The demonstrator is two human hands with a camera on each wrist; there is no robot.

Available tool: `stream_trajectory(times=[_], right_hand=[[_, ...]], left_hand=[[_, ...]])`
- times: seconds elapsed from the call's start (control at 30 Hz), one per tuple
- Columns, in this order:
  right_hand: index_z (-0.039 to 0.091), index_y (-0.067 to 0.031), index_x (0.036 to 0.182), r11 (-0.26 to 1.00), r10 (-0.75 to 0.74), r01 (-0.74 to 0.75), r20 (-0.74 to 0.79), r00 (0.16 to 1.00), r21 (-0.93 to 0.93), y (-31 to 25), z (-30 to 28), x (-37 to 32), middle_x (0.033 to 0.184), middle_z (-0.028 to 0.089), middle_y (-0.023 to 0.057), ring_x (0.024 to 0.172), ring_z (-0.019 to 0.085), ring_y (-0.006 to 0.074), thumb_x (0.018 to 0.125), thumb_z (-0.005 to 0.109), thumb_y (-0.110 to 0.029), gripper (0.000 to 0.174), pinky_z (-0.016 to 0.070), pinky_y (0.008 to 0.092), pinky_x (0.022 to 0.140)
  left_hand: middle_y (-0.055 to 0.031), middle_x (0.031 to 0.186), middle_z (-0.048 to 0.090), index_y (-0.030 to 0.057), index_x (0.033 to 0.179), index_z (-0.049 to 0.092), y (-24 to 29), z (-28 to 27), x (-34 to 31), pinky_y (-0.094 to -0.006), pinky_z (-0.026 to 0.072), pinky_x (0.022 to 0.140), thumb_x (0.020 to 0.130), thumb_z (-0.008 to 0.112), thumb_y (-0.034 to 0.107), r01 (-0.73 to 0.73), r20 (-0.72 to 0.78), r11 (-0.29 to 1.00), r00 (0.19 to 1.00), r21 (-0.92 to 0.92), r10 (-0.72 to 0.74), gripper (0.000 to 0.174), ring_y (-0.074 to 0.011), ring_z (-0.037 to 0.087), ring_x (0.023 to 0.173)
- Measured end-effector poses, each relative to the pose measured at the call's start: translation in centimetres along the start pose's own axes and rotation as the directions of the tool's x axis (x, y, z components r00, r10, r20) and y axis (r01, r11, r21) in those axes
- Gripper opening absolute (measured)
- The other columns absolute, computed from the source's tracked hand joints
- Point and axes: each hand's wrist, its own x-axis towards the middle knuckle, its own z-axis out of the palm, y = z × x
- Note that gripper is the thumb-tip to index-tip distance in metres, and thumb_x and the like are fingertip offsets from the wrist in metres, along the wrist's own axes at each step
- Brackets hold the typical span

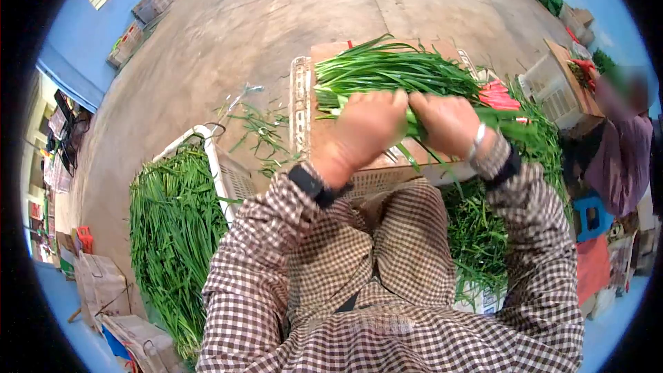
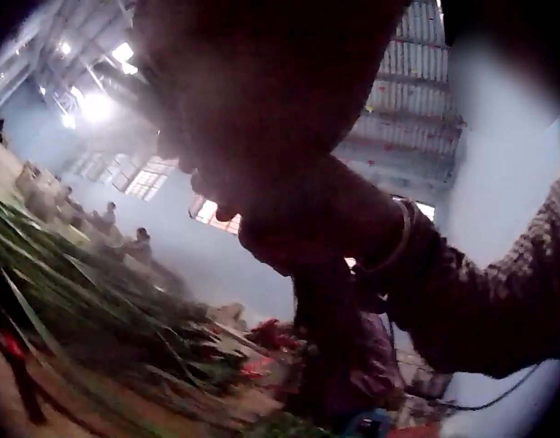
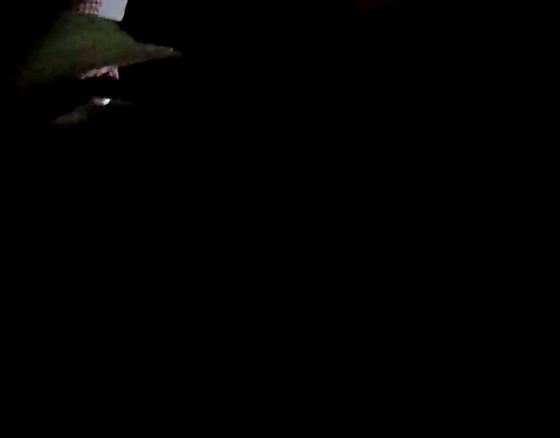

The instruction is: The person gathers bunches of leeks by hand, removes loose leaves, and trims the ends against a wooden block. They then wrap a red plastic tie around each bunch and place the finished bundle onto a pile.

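Head view: both hands work over a brown cardboard sheet (image 1: 326, 52) laid on an upturned pale plastic crate (image 1: 300, 103). A bunch of long flat green leaves (image 1: 394, 69) lies across the cardboard, tips pointing away to the left, stalk ends under the hands. The left hand (image 1: 369, 128) grips the bunch near its stalk end, fingers (image 1: 390, 102) curled over the top and pressed together. The right hand (image 1: 449, 121) sits touching the left, fingers likewise wrapped round the stalks; a silver bangle (image 1: 478, 141) is on its wrist. Small red bands (image 1: 498, 95) lie in a heap just beside the right hand. A white slatted crate (image 1: 224, 173) at the person's left holds a deep pile of the same green leaves (image 1: 173, 228); more loose greens (image 1: 476, 235) are piled at the right knee. Stray leaves (image 1: 262, 128) are scattered on the concrete floor (image 1: 276, 14). The left wrist view shows the right hand (image 2: 307, 219) close and dark, the greens blurred below. The right wrist view is almost black; nothing can be told from it.
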Motion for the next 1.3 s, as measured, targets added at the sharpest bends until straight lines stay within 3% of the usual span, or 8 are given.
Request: stream_trajectory(times=[0.17, 0.27, 0.33, 0.43, 0.63, 0.87, 1.0, 1.3], right_hand=[[0.048, -0.0023, 0.1, 0.995, 0.045, -0.035, 0.117, 0.992, -0.094, 3.2, 5.2, 10.5, 0.073, 0.061, 0.0166, 0.071, 0.062, 0.0336, 0.075, 0.056, -0.008, 0.026, 0.0489, 0.0438, 0.059], [0.051, -0.002, 0.096, 0.993, 0.051, -0.039, 0.114, 0.992, -0.111, 3.7, 8.7, 13.3, 0.08, 0.062, 0.0182, 0.076, 0.064, 0.0334, 0.08, 0.053, -0.011, 0.019, 0.0513, 0.0434, 0.064], [0.052, -0.0019, 0.095, 0.992, 0.046, -0.036, 0.085, 0.995, -0.121, 3.5, 10.5, 13.7, 0.082, 0.062, 0.0182, 0.077, 0.064, 0.0331, 0.08, 0.053, -0.011, 0.017, 0.0516, 0.0432, 0.064], [0.056, -0.0024, 0.094, 0.965, 0.101, -0.083, 0.058, 0.993, -0.249, 2.7, 12.7, 14.0, 0.092, 0.061, 0.0155, 0.088, 0.062, 0.0302, 0.082, 0.05, -0.013, 0.017, 0.0504, 0.0437, 0.071], [0.056, -0.0015, 0.096, 0.975, 0.116, -0.085, 0.142, 0.983, -0.204, 2.6, 12.7, 13.5, 0.097, 0.06, 0.0173, 0.094, 0.06, 0.0298, 0.084, 0.048, -0.015, 0.02, 0.0486, 0.0451, 0.077], [0.051, -0.0031, 0.107, 0.987, 0.099, -0.057, 0.282, 0.954, -0.152, 3.2, 11.0, 13.2, 0.105, 0.056, 0.0179, 0.102, 0.056, 0.0317, 0.073, 0.067, -0.024, 0.043, 0.0463, 0.0463, 0.082], [0.045, -0.0033, 0.123, 0.997, 0.058, -0.069, 0.335, 0.94, 0.02, 3.3, 7.5, 13.7, 0.113, 0.053, 0.0205, 0.105, 0.053, 0.0367, 0.063, 0.073, -0.021, 0.068, 0.0459, 0.0425, 0.086], [0.059, 0.0036, 0.103, 0.993, 0.052, -0.083, 0.314, 0.948, 0.088, 10.1, 15.3, 22.6, 0.104, 0.061, 0.0231, 0.101, 0.058, 0.0336, 0.077, 0.052, -0.016, 0.033, 0.0465, 0.0397, 0.088]], left_hand=[[-0.0164, 0.118, 0.052, 0.0042, 0.136, 0.033, -9.1, 2.4, -0.5, -0.0351, 0.0403, 0.092, 0.078, 0.06, 0.028, -0.011, -0.021, 0.97, 1.0, 0.242, 0.016, 0.068, -0.0296, 0.052, 0.109], [-0.0235, 0.131, 0.04, -0.0001, 0.136, 0.032, -14.5, 2.5, -3.1, -0.0423, 0.0287, 0.105, 0.08, 0.06, 0.031, 0.216, -0.057, 0.975, 0.974, -0.049, -0.219, 0.07, -0.0345, 0.036, 0.126], [-0.0241, 0.139, 0.03, -0.0041, 0.137, 0.026, -17.0, 3.6, -5.0, -0.0435, 0.0261, 0.106, 0.081, 0.061, 0.04, 0.568, 0.014, 0.584, 0.724, -0.58, -0.69, 0.079, -0.0351, 0.03, 0.13], [-0.0251, 0.142, 0.025, -0.0059, 0.138, 0.022, -18.1, 7.6, -6.6, -0.043, 0.0251, 0.106, 0.078, 0.063, 0.045, 0.629, 0.071, 0.558, 0.695, -0.542, -0.715, 0.089, -0.0359, 0.029, 0.13], [-0.0218, 0.147, 0.016, -0.0017, 0.141, 0.015, -11.6, 6.7, -4.1, -0.0516, 0.0121, 0.109, 0.067, 0.066, 0.06, 0.308, 0.13, 0.95, 0.945, -0.048, -0.299, 0.109, -0.0338, 0.013, 0.138], [-0.0174, 0.149, 0.012, 0.002, 0.142, 0.012, -11.2, 9.0, -3.3, -0.0584, 0.0082, 0.108, 0.037, 0.074, 0.064, 0.166, 0.43, 0.978, 0.897, -0.126, -0.097, 0.137, -0.0317, 0.01, 0.139], [-0.0173, 0.149, 0.012, 0.0024, 0.143, 0.01, -11.2, 8.7, -3.4, -0.059, 0.0098, 0.107, 0.036, 0.078, 0.059, 0.171, 0.493, 0.975, 0.866, -0.143, -0.08, 0.138, -0.0317, 0.011, 0.139], [-0.0156, 0.148, 0.018, 0.0046, 0.143, 0.013, -10.2, 8.8, -1.5, -0.0535, 0.0186, 0.108, 0.064, 0.077, 0.027, 0.24, 0.598, 0.97, 0.775, 0.019, -0.204, 0.105, -0.0303, 0.019, 0.137]])
